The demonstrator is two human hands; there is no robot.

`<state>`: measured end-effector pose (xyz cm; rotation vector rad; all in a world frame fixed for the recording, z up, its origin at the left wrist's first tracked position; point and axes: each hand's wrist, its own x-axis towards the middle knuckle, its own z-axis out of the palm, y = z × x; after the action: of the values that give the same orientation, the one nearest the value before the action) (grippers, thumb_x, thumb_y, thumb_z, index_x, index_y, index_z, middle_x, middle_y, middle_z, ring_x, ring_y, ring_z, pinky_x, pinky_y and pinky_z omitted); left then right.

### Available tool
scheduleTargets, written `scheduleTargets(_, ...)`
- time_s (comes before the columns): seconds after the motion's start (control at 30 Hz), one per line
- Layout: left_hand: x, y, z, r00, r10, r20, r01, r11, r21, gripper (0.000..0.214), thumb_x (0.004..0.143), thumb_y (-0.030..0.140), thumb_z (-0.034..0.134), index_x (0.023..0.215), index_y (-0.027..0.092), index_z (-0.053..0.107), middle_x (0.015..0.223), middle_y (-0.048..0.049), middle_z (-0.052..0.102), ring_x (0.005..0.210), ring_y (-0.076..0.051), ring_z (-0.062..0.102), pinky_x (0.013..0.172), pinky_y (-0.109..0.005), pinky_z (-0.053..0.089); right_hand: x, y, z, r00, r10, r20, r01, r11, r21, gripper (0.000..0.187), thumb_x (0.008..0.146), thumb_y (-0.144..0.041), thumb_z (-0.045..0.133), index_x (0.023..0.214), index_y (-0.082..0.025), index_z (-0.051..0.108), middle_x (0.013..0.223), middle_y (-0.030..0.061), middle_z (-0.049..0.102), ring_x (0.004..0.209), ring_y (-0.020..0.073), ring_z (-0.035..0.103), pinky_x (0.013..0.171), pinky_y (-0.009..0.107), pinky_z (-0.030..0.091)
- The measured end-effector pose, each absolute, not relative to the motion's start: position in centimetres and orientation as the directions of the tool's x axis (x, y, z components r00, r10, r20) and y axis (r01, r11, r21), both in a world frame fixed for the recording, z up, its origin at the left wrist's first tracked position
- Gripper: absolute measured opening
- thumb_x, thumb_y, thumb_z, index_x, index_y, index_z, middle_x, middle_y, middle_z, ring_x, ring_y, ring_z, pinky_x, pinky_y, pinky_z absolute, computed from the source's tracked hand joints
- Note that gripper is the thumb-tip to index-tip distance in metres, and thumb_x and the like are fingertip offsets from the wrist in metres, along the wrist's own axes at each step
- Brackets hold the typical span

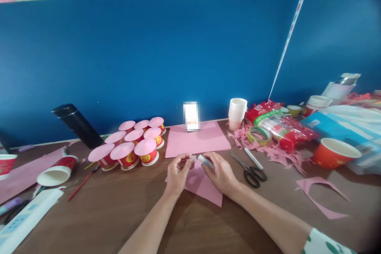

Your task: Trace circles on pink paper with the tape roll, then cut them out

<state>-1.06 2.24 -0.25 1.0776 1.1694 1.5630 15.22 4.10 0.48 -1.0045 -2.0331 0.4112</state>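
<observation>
In the middle of the table, my right hand (219,171) is closed round a pale blue-and-white tube that looks like a glue stick (205,161). Its end points toward my left hand (179,172), whose fingertips pinch a small pale piece (193,157) too small to name. Below both hands lies a piece of pink paper (206,190). Behind them is a larger pink sheet (196,141) with a small blurred-out upright object (191,116) at its back edge. Black-handled scissors (250,172) and a white stick (253,158) rest right of my right hand.
Several red paper cups topped with pink discs (145,147) stand at left, near a leaning black flask (79,125), a tipped cup (56,171) and a power strip (28,222). On the right are stacked white cups (237,113), tape (259,135), an orange cup (336,153) and paper scraps (320,202).
</observation>
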Motion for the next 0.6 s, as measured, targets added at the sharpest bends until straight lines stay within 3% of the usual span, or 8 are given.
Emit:
scheduleTargets(0.27,-1.06,2.27,-0.29,-0.238,0.961,0.142,-0.156,-0.182,0.971,0.033,0.069,0.033,0.067,0.096,0.015,0.061,0.083,-0.0034,0.065,0.075,-0.015,0.063,0.074,-0.033,0.053,15.3,4.01,0.65,-0.373,0.762,0.529,0.443,0.647,-0.621,0.024,0.086,-0.019,0.046,0.11,-0.021,0.051,0.101,0.0067,0.061,0.093,0.0206,0.057,0.082,0.032,0.045)
scheduleTargets(0.6,-1.31,2.57,-0.81,-0.237,0.959,0.158,-0.153,-0.198,0.968,0.029,0.07,0.032,0.067,0.092,0.014,0.063,0.081,-0.0042,0.066,0.077,-0.016,0.063,0.077,-0.033,0.052,15.38,4.05,0.7,-0.383,0.749,0.541,0.432,0.663,-0.612,0.028,0.084,-0.014,0.043,0.11,-0.02,0.051,0.102,0.0085,0.06,0.096,0.0224,0.056,0.084,0.035,0.044)
